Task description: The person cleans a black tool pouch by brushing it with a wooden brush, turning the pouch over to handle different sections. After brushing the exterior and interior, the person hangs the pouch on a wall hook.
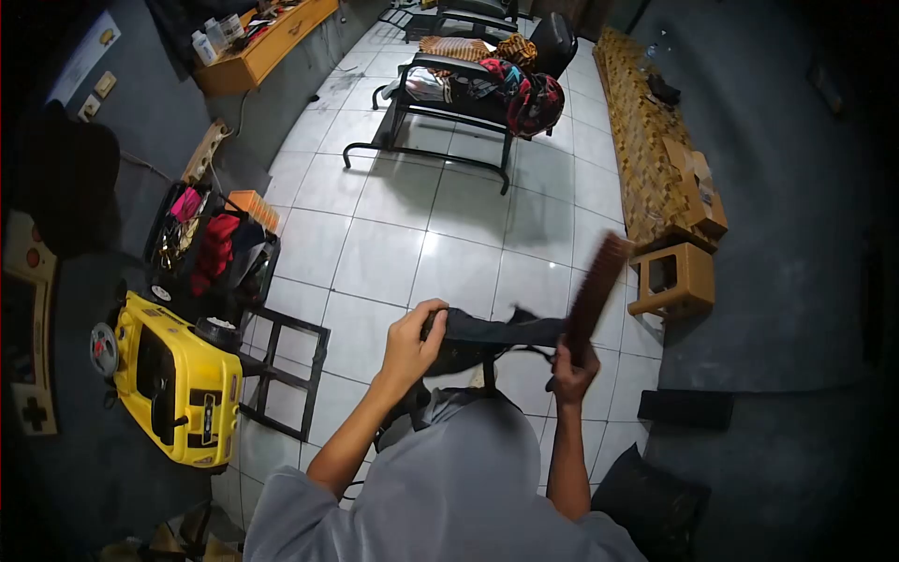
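My left hand (412,347) is closed on one end of a black fabric band (506,332), its thumb near the upper edge. The band runs across in front of my body, with thinner dark straps hanging below. In my right hand (574,377) is a long brown brush (597,292), tilted up and to the right, its bristly outline smeared by motion. The band's other end reaches the brush and my right fingers, overlapping them in this view.
A black-framed chair (449,112) piled with cloths stands ahead on the tiled floor (384,258). To the left are a yellow toy car (187,384), a black metal frame (281,375) and a full basket (211,244). On the right are a brown stool (688,281) and a woven-covered bench (646,140).
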The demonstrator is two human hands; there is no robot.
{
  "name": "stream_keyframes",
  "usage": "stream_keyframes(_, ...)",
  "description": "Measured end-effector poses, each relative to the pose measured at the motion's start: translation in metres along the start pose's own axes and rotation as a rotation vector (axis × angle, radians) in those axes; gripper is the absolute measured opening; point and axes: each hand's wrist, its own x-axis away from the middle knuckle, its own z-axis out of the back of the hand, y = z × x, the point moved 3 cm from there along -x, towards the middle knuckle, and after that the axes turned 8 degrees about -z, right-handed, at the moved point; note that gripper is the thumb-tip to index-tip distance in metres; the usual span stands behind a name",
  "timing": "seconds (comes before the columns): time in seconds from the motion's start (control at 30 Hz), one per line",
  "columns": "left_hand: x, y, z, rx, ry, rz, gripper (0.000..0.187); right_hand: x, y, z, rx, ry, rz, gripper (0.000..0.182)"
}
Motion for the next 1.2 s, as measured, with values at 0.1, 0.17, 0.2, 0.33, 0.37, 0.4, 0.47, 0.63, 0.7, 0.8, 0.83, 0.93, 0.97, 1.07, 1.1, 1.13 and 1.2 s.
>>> stream_keyframes(0.1,0.01,0.024,0.006,-0.004,0.121,-0.195,0.024,0.007,-0.026,0.006,0.033,0.15,0.182,0.025)
stream_keyframes(0.17,0.029,0.007,-0.009,-0.001,0.096,-0.277,0.03,0.007,0.011,-0.004,0.049,0.048,0.034,0.032)
stream_keyframes(0.2,0.04,-0.012,-0.021,-0.087,-0.111,-0.188,0.038,0.006,0.055,-0.014,0.351,0.106,0.319,0.032)
stream_keyframes(0.33,0.136,-0.144,-0.057,-0.547,-0.857,0.356,0.032,0.032,0.183,-0.019,0.837,-0.56,-0.279,0.032)
stream_keyframes(0.37,0.149,-0.173,-0.063,-0.423,-0.946,0.38,0.031,0.041,0.217,-0.015,0.8,-0.733,-0.472,0.032)
stream_keyframes(0.4,0.158,-0.193,-0.066,-0.297,-1.039,0.399,0.03,0.043,0.208,-0.019,0.851,-0.833,-0.453,0.032)
stream_keyframes(0.47,0.15,-0.198,-0.066,-0.4,-1.0,0.396,0.029,0.033,0.175,-0.024,0.96,-1.018,-0.401,0.031)
stream_keyframes(0.63,0.097,-0.172,-0.047,-0.239,-0.597,0.336,0.025,0.0,0.156,-0.034,0.729,-0.632,-0.337,0.025)
stream_keyframes(0.7,0.059,-0.134,-0.036,-0.238,-0.414,0.269,0.023,-0.015,0.115,-0.037,0.603,-0.435,-0.257,0.02)
stream_keyframes(0.8,0.002,-0.05,-0.018,-0.11,-0.159,0.061,0.02,-0.029,0.043,-0.031,0.278,-0.179,0.022,0.017)
stream_keyframes(0.83,-0.012,-0.019,-0.01,-0.061,-0.054,-0.034,0.02,-0.032,0.023,-0.025,0.259,-0.107,0.094,0.017)
stream_keyframes(0.93,-0.014,0.019,-0.005,-0.002,0.125,-0.254,0.026,-0.018,-0.041,-0.02,0.056,0.09,0.181,0.023)
stream_keyframes(0.97,-0.01,0.024,-0.005,0.003,0.163,-0.321,0.029,-0.015,-0.036,-0.02,0.026,0.135,0.245,0.027)
stream_keyframes(1.07,0.022,-0.001,-0.019,-0.057,-0.019,-0.266,0.032,-0.013,0.04,-0.021,0.452,0.102,0.457,0.023)
stream_keyframes(1.1,0.034,-0.013,-0.024,-0.095,-0.097,-0.179,0.031,-0.005,0.079,-0.021,0.694,-0.092,0.294,0.02)
stream_keyframes(1.13,0.06,-0.053,-0.035,-0.235,-0.283,0.014,0.028,0.004,0.083,-0.028,0.562,-0.174,0.076,0.021)
stream_keyframes(1.2,0.129,-0.153,-0.052,-0.396,-0.771,0.227,0.025,0.02,0.159,-0.022,0.854,-0.623,-0.283,0.03)
